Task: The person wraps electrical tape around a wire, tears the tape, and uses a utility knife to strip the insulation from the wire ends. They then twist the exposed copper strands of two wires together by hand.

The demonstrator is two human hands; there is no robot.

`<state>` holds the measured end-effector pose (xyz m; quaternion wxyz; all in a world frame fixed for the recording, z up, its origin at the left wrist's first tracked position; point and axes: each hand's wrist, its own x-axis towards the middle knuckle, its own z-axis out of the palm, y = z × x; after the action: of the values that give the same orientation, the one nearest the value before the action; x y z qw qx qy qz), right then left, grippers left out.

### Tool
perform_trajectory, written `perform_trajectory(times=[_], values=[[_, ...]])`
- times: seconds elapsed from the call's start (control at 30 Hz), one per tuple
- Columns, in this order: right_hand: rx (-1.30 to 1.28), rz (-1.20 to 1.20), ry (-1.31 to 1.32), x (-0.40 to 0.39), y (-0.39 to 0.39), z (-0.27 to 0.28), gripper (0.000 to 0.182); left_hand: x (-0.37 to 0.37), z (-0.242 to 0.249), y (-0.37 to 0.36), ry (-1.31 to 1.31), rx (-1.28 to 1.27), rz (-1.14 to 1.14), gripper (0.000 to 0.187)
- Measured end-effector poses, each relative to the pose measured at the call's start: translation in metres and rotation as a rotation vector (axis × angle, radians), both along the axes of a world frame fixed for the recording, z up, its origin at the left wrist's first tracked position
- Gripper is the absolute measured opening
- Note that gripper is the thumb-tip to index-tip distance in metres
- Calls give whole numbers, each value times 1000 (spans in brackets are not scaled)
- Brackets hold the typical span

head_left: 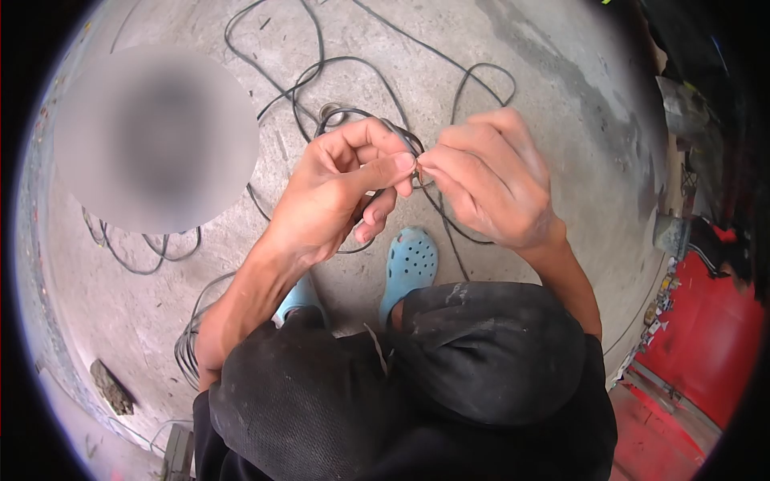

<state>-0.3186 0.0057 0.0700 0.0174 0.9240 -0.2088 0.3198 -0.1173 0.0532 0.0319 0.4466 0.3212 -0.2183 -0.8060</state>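
My left hand (333, 184) pinches a black electrical cable (411, 138) between thumb and index finger, its other fingers curled below. Close against that thumb, my right hand (493, 180) has its fingertips pressed together at the end of the cable. A small copper-coloured strand (421, 171) shows between the two hands; the exact grip on it is mostly hidden by the fingers. Both hands are held out above the floor, in front of my knees.
Loops of black cable (389, 84) lie across the concrete floor (577, 192). Beneath my hands are light-blue clogs (413, 260). A coiled cable (186, 353) and a stone-like chunk (111, 386) lie left. Red panels (706, 329) stand right. A blurred disc covers the upper left.
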Motion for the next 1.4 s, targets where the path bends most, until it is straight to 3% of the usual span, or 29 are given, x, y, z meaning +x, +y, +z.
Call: perform_trajectory(times=[0.2, 0.3, 0.4, 0.5, 0.6, 0.7, 0.8, 0.93, 1.2, 1.4], values=[[454, -122, -211, 9, 13, -2, 16, -10, -3, 7, 57, -60, 133, 7], [864, -181, -358, 8, 20, -9, 10, -13, -5, 9, -36, -163, 210, 8], [1557, -188, -699, 15, 24, -7, 10, -17, -9, 11, -188, -317, 297, 7], [1998, -147, -872, 12, 19, -6, 11, -13, -7, 10, -256, -327, 292, 10], [1647, -163, -677, 13, 23, -9, 12, -7, -5, 8, -217, -286, 266, 12], [621, -258, -446, 15, 16, -4, 22, -4, -5, 8, -155, -230, 250, 11], [66, -120, -166, 1, 6, -6, 33, -4, -5, 7, -122, -196, 233, 11], [-112, 4, -93, 3, -6, -9, 35, -8, -4, 6, -82, -159, 205, 10], [2, -89, -126, 8, 4, -18, 24, -12, -1, 5, -65, -142, 226, 11], [20, -122, -6, 8, 7, -16, 20, -13, -1, 6, -80, -149, 214, 11]])
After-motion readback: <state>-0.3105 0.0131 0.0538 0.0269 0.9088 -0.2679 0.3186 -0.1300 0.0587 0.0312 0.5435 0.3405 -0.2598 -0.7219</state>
